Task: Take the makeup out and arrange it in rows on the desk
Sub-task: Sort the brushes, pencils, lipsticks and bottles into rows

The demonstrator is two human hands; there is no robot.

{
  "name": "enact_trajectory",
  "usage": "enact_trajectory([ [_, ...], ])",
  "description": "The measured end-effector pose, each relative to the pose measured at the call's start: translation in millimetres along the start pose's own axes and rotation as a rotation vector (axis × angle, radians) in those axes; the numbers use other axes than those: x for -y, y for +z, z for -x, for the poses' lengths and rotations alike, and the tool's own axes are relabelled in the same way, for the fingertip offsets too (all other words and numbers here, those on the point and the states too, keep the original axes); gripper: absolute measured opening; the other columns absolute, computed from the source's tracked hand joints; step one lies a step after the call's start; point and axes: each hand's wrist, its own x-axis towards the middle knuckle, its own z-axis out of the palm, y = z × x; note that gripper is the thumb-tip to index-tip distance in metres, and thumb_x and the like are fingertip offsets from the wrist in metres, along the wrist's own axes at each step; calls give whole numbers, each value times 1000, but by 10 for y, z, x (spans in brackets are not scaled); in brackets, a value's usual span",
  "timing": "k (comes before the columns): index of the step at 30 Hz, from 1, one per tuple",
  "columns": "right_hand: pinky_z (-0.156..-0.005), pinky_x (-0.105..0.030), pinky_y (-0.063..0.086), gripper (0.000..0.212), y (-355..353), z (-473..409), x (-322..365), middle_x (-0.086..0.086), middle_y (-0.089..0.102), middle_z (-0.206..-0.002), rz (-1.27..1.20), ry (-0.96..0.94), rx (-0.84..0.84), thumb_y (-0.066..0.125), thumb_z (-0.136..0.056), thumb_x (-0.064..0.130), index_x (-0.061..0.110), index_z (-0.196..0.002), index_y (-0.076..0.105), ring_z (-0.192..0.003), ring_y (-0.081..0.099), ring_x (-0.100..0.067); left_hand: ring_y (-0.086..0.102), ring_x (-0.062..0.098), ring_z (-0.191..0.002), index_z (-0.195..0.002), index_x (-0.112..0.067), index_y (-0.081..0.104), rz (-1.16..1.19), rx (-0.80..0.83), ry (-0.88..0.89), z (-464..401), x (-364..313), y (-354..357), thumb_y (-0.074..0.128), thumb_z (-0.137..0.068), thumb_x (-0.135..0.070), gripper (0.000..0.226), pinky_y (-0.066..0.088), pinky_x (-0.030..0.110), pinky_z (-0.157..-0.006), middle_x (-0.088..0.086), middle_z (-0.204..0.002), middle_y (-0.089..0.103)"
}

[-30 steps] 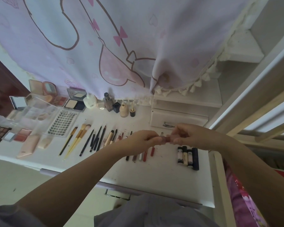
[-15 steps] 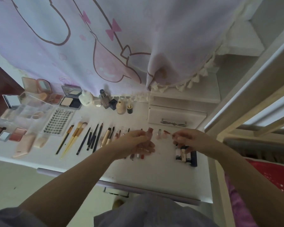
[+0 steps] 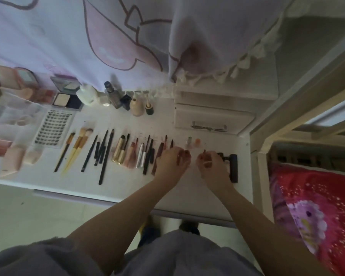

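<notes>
Your left hand [image 3: 172, 162] and right hand [image 3: 210, 164] are both down on the white desk [image 3: 187, 196], close together, fingers curled; the blur hides whether either is pinching anything, so I cannot tell. The makeup lies in a row running out to the left of your left hand: gold-handled brushes [image 3: 76, 148], thin black pencils [image 3: 103, 154], gold and silver tubes [image 3: 127, 152]. Just beyond your fingertips stand two small bottles [image 3: 193, 143], one clear, one orange-capped. A dark tube [image 3: 233, 168] lies just right of your right hand.
</notes>
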Motion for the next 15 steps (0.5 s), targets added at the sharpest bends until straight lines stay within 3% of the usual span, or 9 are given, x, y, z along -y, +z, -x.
enact_trajectory([
  [3,-85,-34,48,17,127,-25,-67,-12,62,-105,79,-39,-2,55,-92,13,5,-107,58,-95,59,-25,47,22,-113,-105,-19,59,-133,-27,35,-25,69,136,50,-91,-40,27,32,38,-98,2,-111,62],
  [7,-77,-15,32,19,246,-92,-75,-14,55,-111,191,-108,-24,53,-91,8,7,-110,56,-99,52,-25,45,21,-115,-106,-19,57,-234,-84,102,-96,191,179,49,-92,-37,24,24,33,-88,0,-112,62],
  [12,-93,-30,42,35,296,-161,3,-15,50,-117,216,-94,10,51,-94,10,3,-128,49,-105,52,-27,47,23,-112,-107,-18,57,-228,-105,97,-166,251,145,51,-91,-36,24,24,34,-84,2,-110,63],
  [15,-91,-25,40,44,266,-133,34,-12,47,-124,206,-46,49,50,-94,9,8,-136,40,-110,52,-25,45,23,-118,-120,-17,53,-199,-82,77,-135,240,124,51,-92,-37,35,27,35,-92,2,-121,59],
])
